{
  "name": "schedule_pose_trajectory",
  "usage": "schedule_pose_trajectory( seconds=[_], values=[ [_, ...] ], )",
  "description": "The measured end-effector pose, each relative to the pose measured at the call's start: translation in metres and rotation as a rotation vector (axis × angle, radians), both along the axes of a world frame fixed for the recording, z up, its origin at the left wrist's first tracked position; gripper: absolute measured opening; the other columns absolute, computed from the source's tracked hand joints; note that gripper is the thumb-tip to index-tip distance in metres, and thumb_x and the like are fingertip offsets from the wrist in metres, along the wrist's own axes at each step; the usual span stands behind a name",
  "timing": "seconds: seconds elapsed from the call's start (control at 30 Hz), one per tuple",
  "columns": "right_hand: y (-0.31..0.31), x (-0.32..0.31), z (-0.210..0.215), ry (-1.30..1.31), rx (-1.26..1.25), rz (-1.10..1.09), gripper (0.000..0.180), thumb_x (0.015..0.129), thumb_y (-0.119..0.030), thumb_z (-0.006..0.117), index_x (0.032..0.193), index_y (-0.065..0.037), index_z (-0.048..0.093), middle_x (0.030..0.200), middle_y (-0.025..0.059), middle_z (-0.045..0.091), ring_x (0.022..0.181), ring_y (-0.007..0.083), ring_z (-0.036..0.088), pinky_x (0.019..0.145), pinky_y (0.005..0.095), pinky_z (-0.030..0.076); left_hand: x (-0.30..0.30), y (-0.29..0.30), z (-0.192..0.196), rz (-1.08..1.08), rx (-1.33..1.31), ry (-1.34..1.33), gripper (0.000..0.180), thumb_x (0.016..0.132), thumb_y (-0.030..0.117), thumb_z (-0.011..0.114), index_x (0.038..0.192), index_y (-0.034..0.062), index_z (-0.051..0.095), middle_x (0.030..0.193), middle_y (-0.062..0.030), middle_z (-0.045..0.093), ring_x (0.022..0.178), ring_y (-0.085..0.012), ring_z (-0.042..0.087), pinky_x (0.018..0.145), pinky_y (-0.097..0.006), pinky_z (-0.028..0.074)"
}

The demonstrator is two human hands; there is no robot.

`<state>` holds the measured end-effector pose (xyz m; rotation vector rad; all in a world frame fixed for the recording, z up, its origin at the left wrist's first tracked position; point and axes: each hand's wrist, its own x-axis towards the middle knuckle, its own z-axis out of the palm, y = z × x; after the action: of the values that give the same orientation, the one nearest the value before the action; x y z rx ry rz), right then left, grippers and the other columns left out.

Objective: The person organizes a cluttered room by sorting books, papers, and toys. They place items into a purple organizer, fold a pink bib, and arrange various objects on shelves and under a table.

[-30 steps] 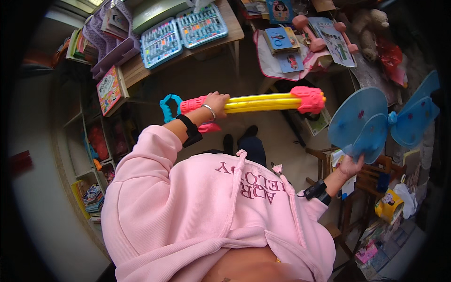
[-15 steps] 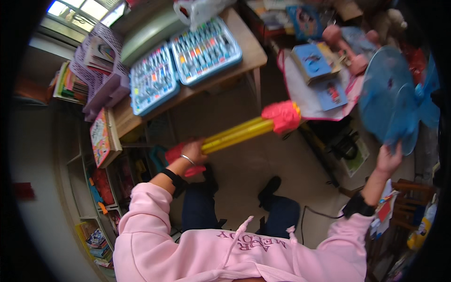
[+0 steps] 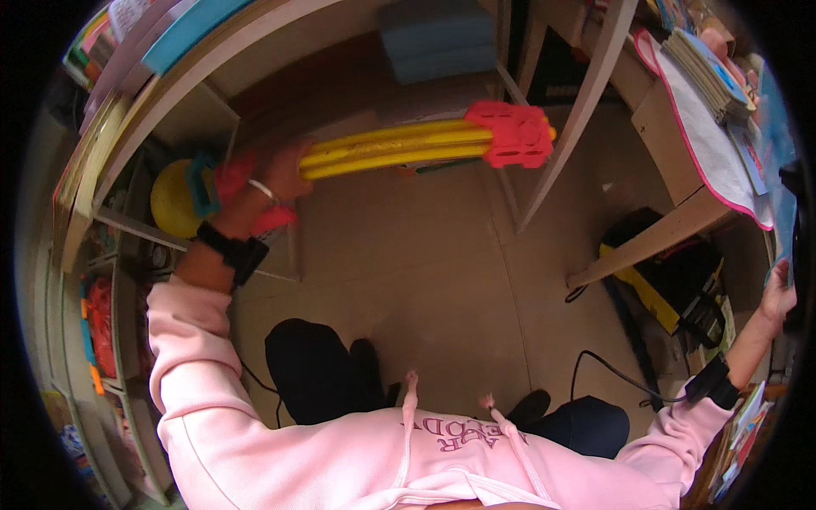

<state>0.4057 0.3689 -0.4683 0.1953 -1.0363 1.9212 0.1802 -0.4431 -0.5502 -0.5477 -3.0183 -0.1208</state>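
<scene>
One tiled floor (image 3: 425, 272) spreads across the middle. Above it stands one desk (image 3: 223, 44), and on the right one wooden side table (image 3: 667, 136); one shelf unit (image 3: 127, 331) runs down the left. The person wears one pink hoodie (image 3: 340, 463), with two dark trouser legs (image 3: 314, 365) below.

One long toy blaster (image 3: 399, 146) lies roughly level in the air over the floor, in front of the desk: one red front block, at least two yellow tubes, one teal handle. One white cloth (image 3: 710, 144) with a pink border hangs over the side table, and one black-and-yellow bag (image 3: 671, 276) sits below. At the far right edge one translucent blue wing (image 3: 780, 161) shows edge-on, partly cut off. One yellow ball (image 3: 172, 200) is behind the teal handle; one stack of booklets (image 3: 707, 78) rests on the cloth.

The left hand (image 3: 285, 167), blurred, wraps its fingers round the blaster behind the tubes. The right hand (image 3: 777, 293) has its fingers drawn narrow on the wing's lower edge. Smallest are two black wrist straps (image 3: 234, 251), two drawstrings (image 3: 410, 416) and one pale bracelet (image 3: 262, 189) on the left wrist.
</scene>
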Motion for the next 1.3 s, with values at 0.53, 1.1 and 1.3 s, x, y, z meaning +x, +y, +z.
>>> schedule_pose_trajectory(
  seconds=[0.53, 1.1, 1.3],
  values=[
    [0.031, 0.073, -0.039, -0.512, 0.774, -0.851, 0.033, 0.086, -0.005, 0.055, 0.117, 0.007, 0.05, 0.104, 0.015, 0.057, 0.086, 0.0203, 0.054, 0.076, 0.0289, 0.046, -0.133, -0.105, 0.015, 0.301, -0.273, 0.461, 0.054, 0.069, 0.022, 0.064, 0.121, 0.016, 0.05, 0.122, -0.0102, 0.052, 0.119, -0.0316, 0.041, 0.102, -0.053, 0.022],
    [-0.12, 0.021, -0.017, -0.271, 0.033, -0.281, 0.036, 0.088, -0.013, 0.056, 0.119, 0.004, 0.05, 0.112, 0.0095, 0.056, 0.088, 0.0165, 0.053, 0.077, 0.0254, 0.045, -0.255, -0.278, -0.002, 0.593, -0.105, 0.68, 0.041, 0.095, 0.028, 0.034, 0.13, 0.0074, 0.039, 0.132, -0.0142, 0.04, 0.122, -0.0329, 0.037, 0.099, -0.046, 0.03],
    [-0.157, 0.016, -0.014, -0.247, 0.051, -0.26, 0.041, 0.085, -0.021, 0.059, 0.116, 0.004, 0.051, 0.107, 0.0137, 0.058, 0.087, 0.0216, 0.056, 0.077, 0.031, 0.048, -0.272, -0.268, -0.038, 0.604, -0.493, 0.94, 0.034, 0.089, 0.03, 0.042, 0.122, 0.0238, 0.047, 0.133, -0.0087, 0.042, 0.121, -0.0285, 0.04, 0.095, -0.058, 0.026]
  ],
)
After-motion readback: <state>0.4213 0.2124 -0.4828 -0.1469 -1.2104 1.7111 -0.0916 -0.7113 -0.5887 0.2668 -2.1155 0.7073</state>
